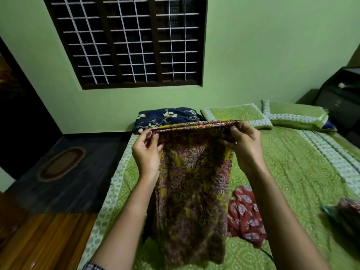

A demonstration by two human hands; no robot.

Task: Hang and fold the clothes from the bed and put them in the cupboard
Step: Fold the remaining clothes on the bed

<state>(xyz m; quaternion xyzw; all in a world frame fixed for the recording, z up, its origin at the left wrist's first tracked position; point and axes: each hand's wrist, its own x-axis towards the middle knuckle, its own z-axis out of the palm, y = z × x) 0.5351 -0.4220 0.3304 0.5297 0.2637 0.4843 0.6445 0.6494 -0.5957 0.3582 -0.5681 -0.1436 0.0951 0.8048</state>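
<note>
I hold a yellow and maroon floral garment [192, 191] up over the bed [292, 172], and it hangs down in front of me. My left hand [146, 152] pinches its top edge at the left corner. My right hand [245, 145] pinches the same edge at the right corner. A red patterned garment [245, 213] lies crumpled on the green bedspread just right of the hanging cloth. Another dark garment [344, 213] lies at the right edge of the view. A folded navy floral cloth [165, 117] sits at the head of the bed, behind the held garment.
Two green pillows [237, 114] [296, 114] lie against the far wall under a barred window [132, 41]. A dark cabinet [341, 94] stands at the right. An oval mat [60, 164] lies on the dark floor at the left, beside a wooden surface [39, 240].
</note>
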